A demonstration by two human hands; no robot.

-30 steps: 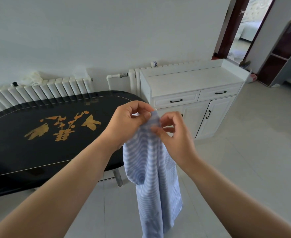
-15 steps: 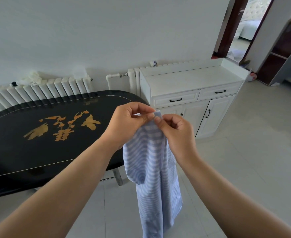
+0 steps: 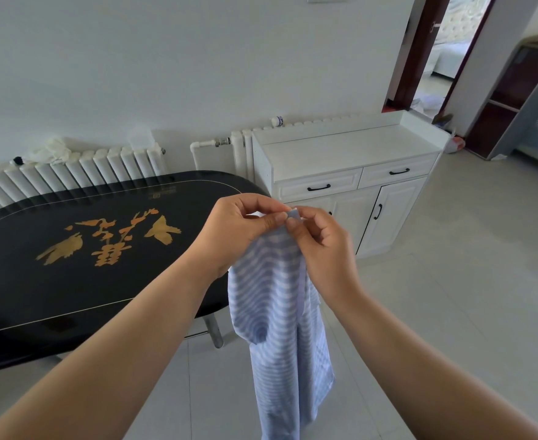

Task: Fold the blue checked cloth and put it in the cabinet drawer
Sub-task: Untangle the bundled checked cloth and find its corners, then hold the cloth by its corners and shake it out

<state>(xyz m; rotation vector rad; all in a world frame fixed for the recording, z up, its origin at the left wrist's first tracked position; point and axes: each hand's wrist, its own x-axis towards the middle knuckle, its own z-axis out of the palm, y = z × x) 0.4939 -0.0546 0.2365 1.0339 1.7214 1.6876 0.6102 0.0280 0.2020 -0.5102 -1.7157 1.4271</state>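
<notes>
The blue checked cloth [image 3: 280, 328] hangs limp in front of me, its lower end reaching below the frame over the floor. My left hand [image 3: 232, 230] and my right hand [image 3: 321, 246] pinch its top corner together, fingertips touching at the same spot. Behind the hands stands the white cabinet [image 3: 347, 154]. Its left drawer [image 3: 318, 187] and right drawer [image 3: 399, 171] have black handles and both are closed. Two closed doors sit below them, partly hidden by my right hand.
A black oval table [image 3: 80, 246] with a gold design fills the left, its edge close to my left forearm. White radiators [image 3: 71, 169] line the wall behind it. Light tiled floor [image 3: 451, 296] spreads to the right. A doorway [image 3: 432, 58] opens at the back right.
My right hand's fingers, loose a second ago, have closed onto the cloth's top corner beside my left thumb. The cloth hangs as before.
</notes>
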